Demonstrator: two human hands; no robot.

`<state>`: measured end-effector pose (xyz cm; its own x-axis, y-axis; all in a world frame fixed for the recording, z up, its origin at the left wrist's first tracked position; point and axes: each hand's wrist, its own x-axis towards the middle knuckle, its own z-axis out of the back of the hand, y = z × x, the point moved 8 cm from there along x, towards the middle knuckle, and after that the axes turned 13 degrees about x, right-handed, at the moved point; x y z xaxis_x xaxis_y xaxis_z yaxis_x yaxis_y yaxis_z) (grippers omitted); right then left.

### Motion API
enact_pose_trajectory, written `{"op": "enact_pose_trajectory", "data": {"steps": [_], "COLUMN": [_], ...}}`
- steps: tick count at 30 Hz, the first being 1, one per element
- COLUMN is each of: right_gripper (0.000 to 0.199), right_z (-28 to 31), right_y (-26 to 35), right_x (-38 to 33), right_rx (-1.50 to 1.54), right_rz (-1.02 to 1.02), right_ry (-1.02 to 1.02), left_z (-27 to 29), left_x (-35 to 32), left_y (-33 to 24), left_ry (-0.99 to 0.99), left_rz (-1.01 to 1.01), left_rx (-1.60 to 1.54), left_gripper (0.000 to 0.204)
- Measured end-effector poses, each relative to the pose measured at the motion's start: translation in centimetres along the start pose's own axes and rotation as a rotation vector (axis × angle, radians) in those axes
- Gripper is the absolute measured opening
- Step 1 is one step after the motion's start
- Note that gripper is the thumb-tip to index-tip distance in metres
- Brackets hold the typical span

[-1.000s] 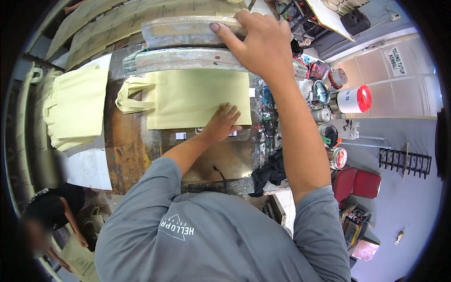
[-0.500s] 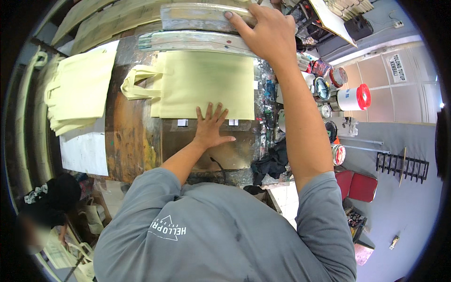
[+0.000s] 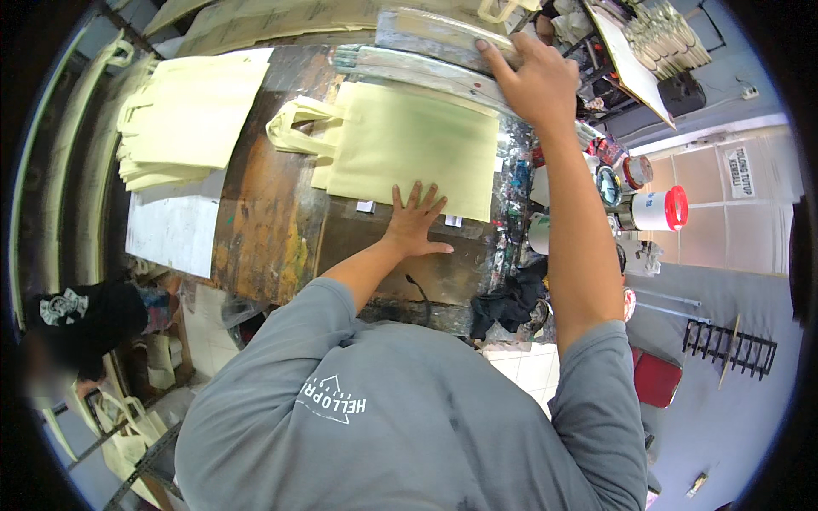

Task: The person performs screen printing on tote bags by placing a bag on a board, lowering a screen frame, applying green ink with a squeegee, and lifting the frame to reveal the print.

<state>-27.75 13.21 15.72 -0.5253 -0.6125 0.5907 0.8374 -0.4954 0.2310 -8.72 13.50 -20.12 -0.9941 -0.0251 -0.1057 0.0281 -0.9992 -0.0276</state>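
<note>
A pale yellow cloth tote bag (image 3: pixel 413 149) lies flat on the worktable, its handles (image 3: pixel 298 128) stretched out to the left. My left hand (image 3: pixel 417 223) rests with spread fingers on the bag's near edge, the palm reaching onto the brown board (image 3: pixel 362 251) below. At the far side, a screen-printing frame (image 3: pixel 439 36) stands raised and tilted, seen nearly edge-on. My right hand (image 3: pixel 541 81) grips its right end, thumb on the near side; the other fingers are partly hidden. Small white tabs (image 3: pixel 366 206) show along the bag's near edge.
Left of the bag, a stack of similar bags (image 3: pixel 192 115) lies over a white sheet (image 3: pixel 175 226). Paint tins and a white tub with a red lid (image 3: pixel 652 209) stand at the right. A black cloth (image 3: pixel 511 302) lies at the near right corner. Another person (image 3: pixel 89 328) bends at lower left.
The whole view has turned and shifted, so table and bag sit further right and slanted. Both hands keep their places on the bag and frame. The other person has shifted slightly.
</note>
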Motion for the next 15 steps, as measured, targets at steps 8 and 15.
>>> {"op": "enact_pose_trajectory", "data": {"steps": [8,15], "right_gripper": [0.06,0.053], "right_z": [-0.3,-2.7], "right_y": [0.1,0.9], "right_x": [0.2,-8.3], "right_rx": [0.02,-0.052], "right_rz": [0.012,-0.025], "right_ry": [-0.015,0.221], "left_z": [7.6,21.5], "left_x": [0.0,-6.0], "left_y": [3.8,13.0], "left_ry": [-0.241,-0.451], "left_rz": [0.152,0.641], "left_rx": [-0.366,-2.388], "left_gripper": [0.128,0.132]}}
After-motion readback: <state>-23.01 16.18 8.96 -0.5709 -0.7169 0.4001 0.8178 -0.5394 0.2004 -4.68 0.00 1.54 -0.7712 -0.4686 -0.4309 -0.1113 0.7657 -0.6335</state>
